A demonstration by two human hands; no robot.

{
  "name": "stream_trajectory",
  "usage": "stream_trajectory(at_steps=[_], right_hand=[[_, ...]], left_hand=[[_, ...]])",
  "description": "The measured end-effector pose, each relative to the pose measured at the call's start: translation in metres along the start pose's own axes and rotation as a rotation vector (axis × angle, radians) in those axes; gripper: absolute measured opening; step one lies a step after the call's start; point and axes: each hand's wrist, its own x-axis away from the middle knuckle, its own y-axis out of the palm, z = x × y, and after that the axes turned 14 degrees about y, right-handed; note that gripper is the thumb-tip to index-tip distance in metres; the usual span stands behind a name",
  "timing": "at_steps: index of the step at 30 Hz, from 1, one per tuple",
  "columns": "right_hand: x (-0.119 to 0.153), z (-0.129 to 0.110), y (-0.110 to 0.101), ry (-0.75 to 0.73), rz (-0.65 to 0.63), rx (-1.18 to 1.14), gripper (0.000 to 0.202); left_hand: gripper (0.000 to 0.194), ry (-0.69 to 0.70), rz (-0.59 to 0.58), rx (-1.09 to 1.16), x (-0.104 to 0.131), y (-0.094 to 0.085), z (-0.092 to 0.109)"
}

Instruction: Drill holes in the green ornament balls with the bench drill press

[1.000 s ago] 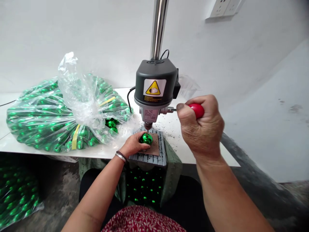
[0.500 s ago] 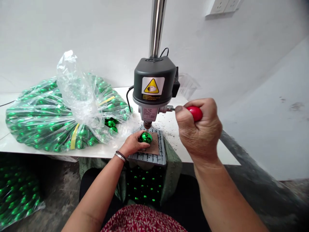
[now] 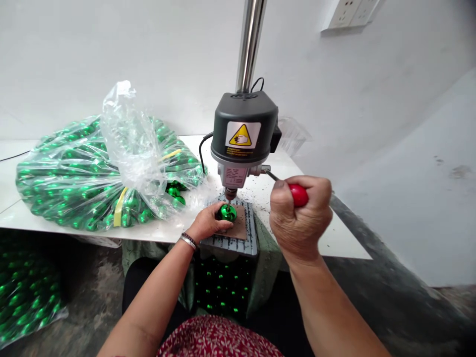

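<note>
Green bauble (image 3: pixel 232 215) on brown pad (image 3: pixel 238 231), under drill bit (image 3: pixel 229 202). L hand (image 3: pixel 205 221) grasps it from L side; R hand (image 3: pixel 300 223) clenched round red lever knob (image 3: pixel 298 196). Prob. light, thin-walled, slick, crackable; hold low on sides, clear of bit.

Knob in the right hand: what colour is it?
Red; the knob shows in the head view, the only one here.

Backdrop: white wall (image 3: pixel 167 54), grey floor (image 3: pixel 390 297).
Socket plates (image 3: pixel 344 14) upper right on wall; scuff marks (image 3: pixel 458 172) below, near right edge.
</note>
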Motion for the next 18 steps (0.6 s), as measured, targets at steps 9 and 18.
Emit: stream_trajectory(at_steps=[9,18], right_hand=[[0.023,0.018,0.001,-0.040,0.021,-0.010,0.009],[-0.026,-0.009,0.011,0.158,-0.013,-0.036,0.024]], left_hand=[[0.053,-0.010,0.011,0.007,0.000,-0.001,0.003],[0.057,-0.001,0.048,0.013,0.003,0.000,0.008]])
